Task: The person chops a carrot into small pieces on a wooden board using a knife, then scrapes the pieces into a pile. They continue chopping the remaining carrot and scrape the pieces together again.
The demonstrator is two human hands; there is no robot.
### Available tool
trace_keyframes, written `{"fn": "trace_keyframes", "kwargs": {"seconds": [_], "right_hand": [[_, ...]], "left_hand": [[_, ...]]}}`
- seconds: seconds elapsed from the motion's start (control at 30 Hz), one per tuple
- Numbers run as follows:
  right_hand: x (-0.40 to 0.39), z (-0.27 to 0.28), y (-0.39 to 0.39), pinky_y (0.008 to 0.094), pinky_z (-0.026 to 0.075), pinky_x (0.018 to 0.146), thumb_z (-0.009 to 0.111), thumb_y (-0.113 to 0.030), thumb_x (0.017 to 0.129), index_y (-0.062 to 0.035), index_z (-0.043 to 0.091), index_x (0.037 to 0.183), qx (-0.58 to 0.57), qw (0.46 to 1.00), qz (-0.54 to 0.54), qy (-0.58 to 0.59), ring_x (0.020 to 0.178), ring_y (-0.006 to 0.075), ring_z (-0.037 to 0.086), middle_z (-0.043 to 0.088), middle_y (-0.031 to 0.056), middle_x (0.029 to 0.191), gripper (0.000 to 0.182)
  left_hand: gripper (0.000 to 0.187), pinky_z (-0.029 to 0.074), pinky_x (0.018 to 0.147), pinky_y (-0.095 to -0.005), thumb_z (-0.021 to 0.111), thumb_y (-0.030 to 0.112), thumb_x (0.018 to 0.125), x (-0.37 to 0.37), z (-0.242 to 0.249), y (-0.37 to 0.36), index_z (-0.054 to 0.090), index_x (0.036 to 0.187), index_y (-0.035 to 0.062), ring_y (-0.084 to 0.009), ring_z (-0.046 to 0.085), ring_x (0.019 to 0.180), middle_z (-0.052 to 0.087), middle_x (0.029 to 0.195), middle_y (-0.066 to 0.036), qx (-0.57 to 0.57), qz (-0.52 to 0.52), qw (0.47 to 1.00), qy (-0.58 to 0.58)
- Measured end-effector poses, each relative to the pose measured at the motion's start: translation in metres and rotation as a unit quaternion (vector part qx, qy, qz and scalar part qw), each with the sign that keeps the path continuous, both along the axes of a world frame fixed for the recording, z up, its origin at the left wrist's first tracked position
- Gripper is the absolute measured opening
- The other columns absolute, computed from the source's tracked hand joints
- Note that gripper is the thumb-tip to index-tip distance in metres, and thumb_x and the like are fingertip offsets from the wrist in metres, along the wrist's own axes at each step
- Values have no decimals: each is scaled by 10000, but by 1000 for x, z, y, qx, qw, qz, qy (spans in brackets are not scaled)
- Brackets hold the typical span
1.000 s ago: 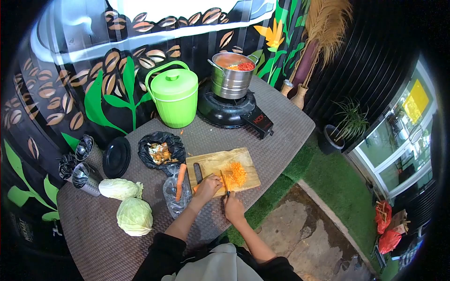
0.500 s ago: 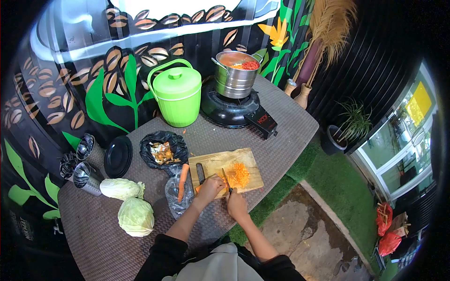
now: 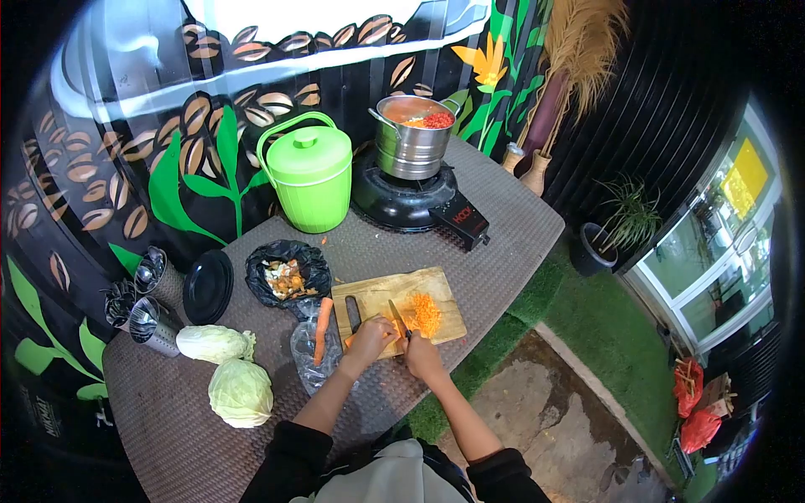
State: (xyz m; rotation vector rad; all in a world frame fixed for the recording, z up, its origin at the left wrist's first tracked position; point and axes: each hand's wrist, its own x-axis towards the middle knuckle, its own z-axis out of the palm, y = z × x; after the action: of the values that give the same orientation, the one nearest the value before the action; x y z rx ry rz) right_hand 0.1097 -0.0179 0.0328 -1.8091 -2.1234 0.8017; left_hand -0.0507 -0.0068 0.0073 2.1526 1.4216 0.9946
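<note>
On the wooden cutting board (image 3: pixel 449 314) lies a heap of finely cut carrot (image 3: pixel 424 314). My right hand (image 3: pixel 423 355) is closed around the handle of a knife (image 3: pixel 397 315), whose blade points away from me beside the heap. Just left of the blade, my left hand (image 3: pixel 371 337) is closed with its fingertips pinched on a carrot piece, mostly covered by the fingers. A whole peeled carrot (image 3: pixel 322 330) rests on a clear plastic bag (image 3: pixel 305 356) left of the board.
A black bag of peelings (image 3: pixel 286 278) sits behind the board. Further back are a green lidded bucket (image 3: pixel 310 180) and a steaming pot (image 3: pixel 412 147) on a black stove (image 3: pixel 402 199). Cabbage (image 3: pixel 241 392), napa cabbage (image 3: pixel 214 343), black plates (image 3: pixel 208 287) and cutlery holders (image 3: pixel 155 325) stand left.
The view has shifted slightly. The knife blade has tilted a little to the left and moved away from the cut heap, near my left fingers. Both hands keep their hold.
</note>
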Motion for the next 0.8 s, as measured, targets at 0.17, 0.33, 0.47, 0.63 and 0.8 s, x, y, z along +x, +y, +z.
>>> {"fn": "trace_keyframes", "kwargs": {"seconds": [0.17,0.33,0.47,0.63,0.8], "right_hand": [[-2,23,-17,536,484,771,472,-275,931,53,486,986,-28,999,-3,-36,875,463,615,628,309,889,333],[-12,6,-35,547,491,750,470,-258,932,28,461,998,3,999,-39,-32,841,458,631,629,316,842,293],[-17,-20,-33,515,516,656,461,-269,936,20,445,1011,30,997,-55,-45,708,435,646,636,270,727,300],[-13,-12,-7,487,533,643,470,-295,931,31,458,1025,33,997,-23,-67,709,418,656,643,265,736,340],[3,30,11,493,500,801,461,-348,931,47,506,1027,-75,995,30,-59,907,429,633,629,307,944,408]], "left_hand": [[138,491,796,-351,710,114,738,-3,2,4,717,806,-5,-268,635,841,692,840,-127,-22,-8,1000,-11],[131,498,795,-356,707,105,739,-5,-5,7,716,812,-3,-265,644,832,691,845,-125,-10,-16,1000,-3],[127,506,783,-355,706,94,739,-4,-3,7,713,815,-8,-262,646,836,691,848,-127,-9,-15,1000,-7],[122,509,770,-347,708,84,742,-6,-1,7,712,808,-19,-264,647,820,692,854,-131,-35,-21,999,-18],[105,497,771,-364,698,72,717,-5,6,3,711,780,-12,-280,627,824,680,838,-134,-52,-6,997,-56]]}}
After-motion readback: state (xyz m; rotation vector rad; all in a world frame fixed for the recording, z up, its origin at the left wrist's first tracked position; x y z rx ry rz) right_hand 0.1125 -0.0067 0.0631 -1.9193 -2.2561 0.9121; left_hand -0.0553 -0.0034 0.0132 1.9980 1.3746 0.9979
